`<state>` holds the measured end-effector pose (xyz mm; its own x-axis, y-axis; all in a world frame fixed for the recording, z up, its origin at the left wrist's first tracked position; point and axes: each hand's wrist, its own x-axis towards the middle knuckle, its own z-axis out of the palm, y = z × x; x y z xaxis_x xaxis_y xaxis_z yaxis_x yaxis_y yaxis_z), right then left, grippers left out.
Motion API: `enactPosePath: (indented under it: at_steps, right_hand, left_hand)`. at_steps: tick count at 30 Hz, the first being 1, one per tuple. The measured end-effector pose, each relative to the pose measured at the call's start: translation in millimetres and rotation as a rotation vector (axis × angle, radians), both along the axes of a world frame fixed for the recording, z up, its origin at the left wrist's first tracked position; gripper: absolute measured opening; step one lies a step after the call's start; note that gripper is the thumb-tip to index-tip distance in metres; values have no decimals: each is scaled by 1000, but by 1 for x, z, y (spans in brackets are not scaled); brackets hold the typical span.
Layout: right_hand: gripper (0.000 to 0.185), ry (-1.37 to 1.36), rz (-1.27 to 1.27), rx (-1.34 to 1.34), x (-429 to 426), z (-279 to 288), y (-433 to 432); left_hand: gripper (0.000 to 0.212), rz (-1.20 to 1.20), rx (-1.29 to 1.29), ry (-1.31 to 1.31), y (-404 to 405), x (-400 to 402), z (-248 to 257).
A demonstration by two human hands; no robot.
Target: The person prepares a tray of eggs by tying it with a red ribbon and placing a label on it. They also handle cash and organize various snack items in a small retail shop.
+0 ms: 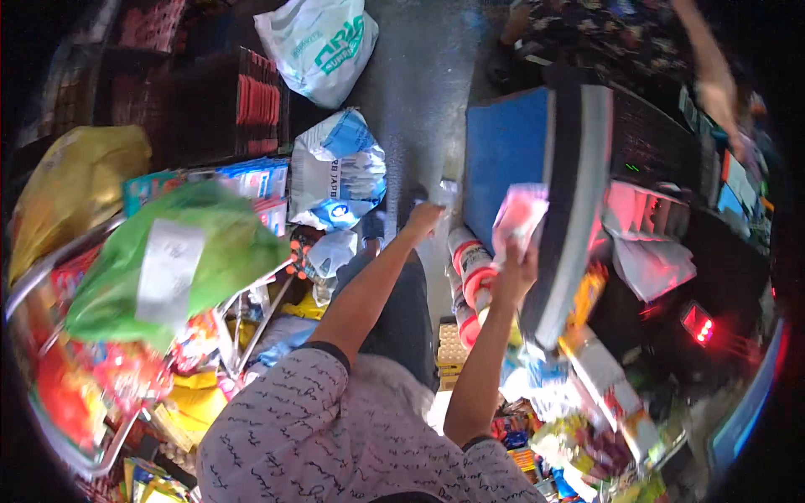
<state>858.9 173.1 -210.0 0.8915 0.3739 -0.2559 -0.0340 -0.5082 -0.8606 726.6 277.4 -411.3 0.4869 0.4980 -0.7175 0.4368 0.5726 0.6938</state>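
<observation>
My right hand (517,270) grips a flat pink-and-white paper-like item (521,214), blurred, beside the dark and grey edge of a checkout counter (575,207). Its blue side panel (506,154) lies just beyond the item. My left hand (425,220) hangs over the floor in front of me, fingers curled in, with nothing visible in it. Left of that hand stand a white and blue plastic bag (338,173) with printing and a smaller whitish bag (333,253). Stacked red-and-white containers (471,261) are below the right hand.
A green plastic bag (245,251) with a white label and a yellow bag (82,182) lie left on metal-framed racks of packaged goods. Farther ahead, a large white bag (321,50) rests on the grey floor (424,75). Another person's arm (714,69) reaches in beyond the counter. A red-lit scanner (698,324) glows right.
</observation>
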Motion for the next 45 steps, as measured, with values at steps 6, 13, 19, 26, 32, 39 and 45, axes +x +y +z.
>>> enactPosePath:
  at_steps: [6, 13, 19, 26, 32, 39, 45]
  right_hand:
    - [23, 390, -523, 51, -59, -223, -35]
    - [15, 73, -144, -338, -47, -291, -56]
    - [13, 375, -555, -74, -46, -288, -43]
    - [13, 448, -627, -74, -46, -285, -53]
    - [11, 400, -475, -52, -50, -293, -43]
    - [22, 592, -543, 136, -58, -284, -34]
    - [26, 895, -609, 712, -65, -179, -9]
  left_hand:
    - [38, -614, 472, 353, -7, -5, -212]
    - [51, -884, 882, 255, -70, 50, -424]
    - [29, -967, 832, 375, -104, 71, -489]
    - [24, -965, 1145, -36, -131, 87, -436]
    - [21, -1167, 769, 90, -123, 118, -478]
    - [29, -566, 363, 16, -53, 75, -393]
    - [45, 2, 111, -523, 1, 20, -77]
